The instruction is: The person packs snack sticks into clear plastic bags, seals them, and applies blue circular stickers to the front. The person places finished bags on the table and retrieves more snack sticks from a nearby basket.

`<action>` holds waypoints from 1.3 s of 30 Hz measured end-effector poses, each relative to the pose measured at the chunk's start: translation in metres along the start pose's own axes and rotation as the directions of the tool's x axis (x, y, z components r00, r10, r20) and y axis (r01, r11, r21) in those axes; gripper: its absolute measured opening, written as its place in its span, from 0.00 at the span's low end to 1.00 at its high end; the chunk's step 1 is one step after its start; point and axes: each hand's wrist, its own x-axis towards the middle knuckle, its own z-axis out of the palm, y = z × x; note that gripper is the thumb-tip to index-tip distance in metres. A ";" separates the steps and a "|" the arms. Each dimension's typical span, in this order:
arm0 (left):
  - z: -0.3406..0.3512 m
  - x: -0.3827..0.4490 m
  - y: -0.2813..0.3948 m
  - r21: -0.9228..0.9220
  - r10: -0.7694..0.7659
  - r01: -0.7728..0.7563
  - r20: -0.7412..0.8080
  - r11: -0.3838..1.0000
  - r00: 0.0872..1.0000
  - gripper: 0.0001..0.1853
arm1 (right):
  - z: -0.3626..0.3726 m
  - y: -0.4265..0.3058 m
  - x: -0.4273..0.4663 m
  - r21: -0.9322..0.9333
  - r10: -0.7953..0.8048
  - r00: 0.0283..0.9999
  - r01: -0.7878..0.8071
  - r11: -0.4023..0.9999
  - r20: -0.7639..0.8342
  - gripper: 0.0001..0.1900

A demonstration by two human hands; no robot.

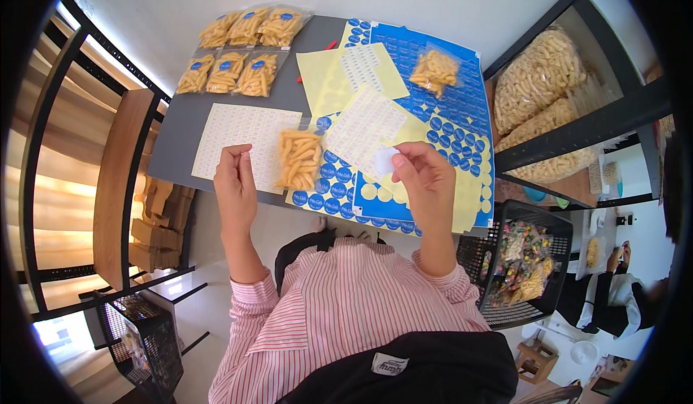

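My right hand (430, 179) pinches a small rounded sticker (385, 160) between thumb and fingers, its whitish side showing. My left hand (236, 179) hovers over the near edge of a printed label sheet (238, 138). Its fingers are loosely curled, with a small gap at the thumb and nothing visible between. Between both hands lies a clear bag of yellow stick snacks (299, 157), with no round label on the side I see. It overlaps the label sheet and a sheet of round blue stickers (335, 190). Under my right hand is another small-label sheet (368, 128).
Several snack bags with blue stickers (257, 73) stand in two rows at the table's (178, 133) back left. One more bag (435, 72) rests on blue sheets at right. Shelves hold big snack bags (538, 79); a black crate (520, 263) sits below. Another person (612, 295) is far right.
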 end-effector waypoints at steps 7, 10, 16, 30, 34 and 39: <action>0.022 -0.022 0.034 -0.267 0.320 -0.257 0.227 0.929 0.920 0.11 | -0.023 0.038 -0.007 -0.007 0.123 0.975 -0.126 0.992 -0.186 0.06; 0.050 -0.039 0.080 -0.409 0.534 -0.356 0.512 0.840 0.672 0.17 | -0.030 0.052 -0.007 0.047 0.119 0.972 -0.111 0.993 -0.203 0.09; 0.087 -0.056 0.067 -0.424 0.536 -0.335 0.578 0.842 0.615 0.16 | -0.042 0.059 -0.019 0.138 0.093 0.942 -0.050 0.989 -0.323 0.09; 0.062 -0.007 -0.011 0.505 -0.080 0.032 0.075 0.863 0.994 0.41 | -0.039 0.063 -0.026 -0.213 -0.353 0.817 0.285 0.934 -0.457 0.07; 0.058 -0.002 -0.012 0.378 -0.219 0.129 0.206 0.917 0.954 0.38 | -0.046 0.045 -0.029 -0.688 -0.653 0.741 0.392 0.611 -0.159 0.09; 0.058 -0.002 -0.017 0.163 -0.135 0.089 0.299 0.983 0.945 0.33 | -0.052 0.035 -0.038 -0.766 -0.793 0.602 0.554 0.326 0.097 0.10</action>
